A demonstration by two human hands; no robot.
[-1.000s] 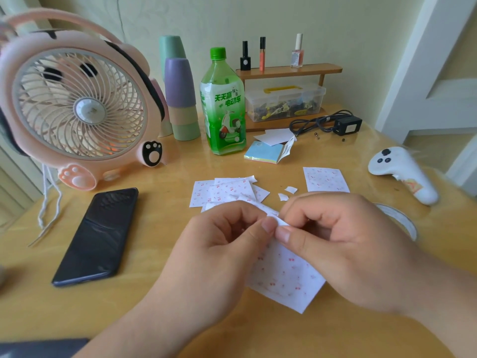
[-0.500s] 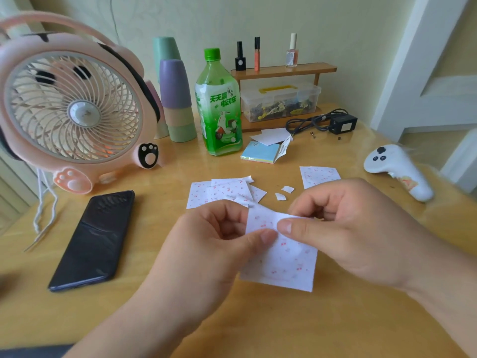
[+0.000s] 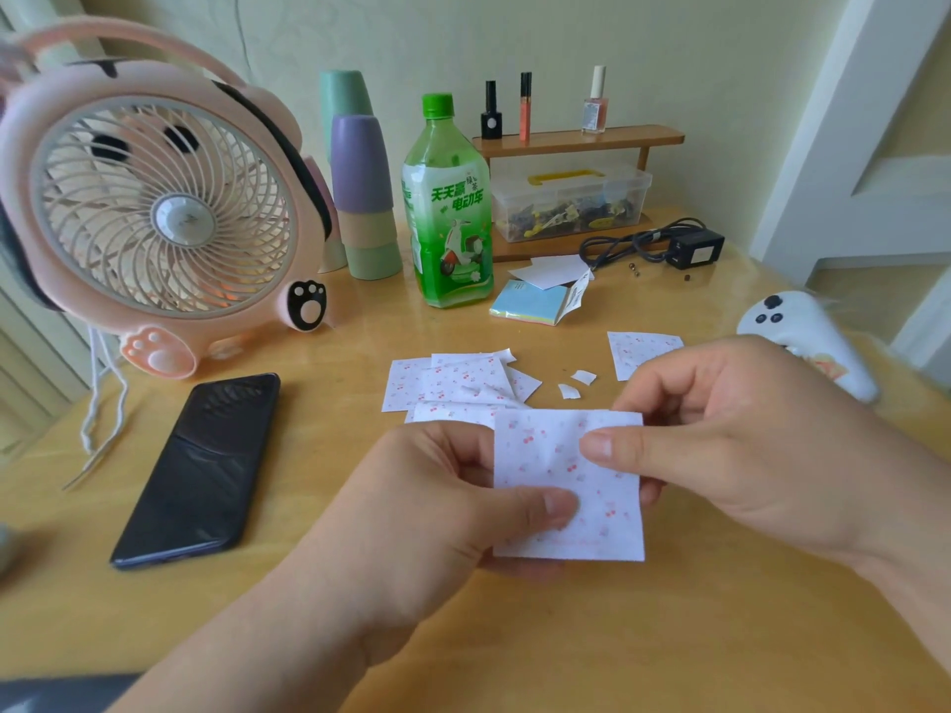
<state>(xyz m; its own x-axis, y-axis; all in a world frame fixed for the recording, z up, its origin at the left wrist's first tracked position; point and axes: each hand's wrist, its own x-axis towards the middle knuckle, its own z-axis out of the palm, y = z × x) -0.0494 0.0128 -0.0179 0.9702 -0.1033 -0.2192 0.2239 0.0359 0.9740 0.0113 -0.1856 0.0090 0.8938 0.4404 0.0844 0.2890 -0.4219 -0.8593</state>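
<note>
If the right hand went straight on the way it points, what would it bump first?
Probably the left hand. The right hand points leftward across the cherry-print paper that both pinch, and the left hand's fingers sit just beyond its thumb. Depth is hard to judge.

pink paw-print fan [image 3: 164, 218], black phone [image 3: 198, 470], green bottle [image 3: 448, 208], stacked cups [image 3: 363, 193], white controller [image 3: 808, 337]

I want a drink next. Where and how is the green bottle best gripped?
Grip the bottle round its labelled middle, coming from the front. It stands upright and capped. The cups stand close on its left and the box close on its right, so the front looks like the only open side. The middle is probably steadier than the narrow neck.
</note>
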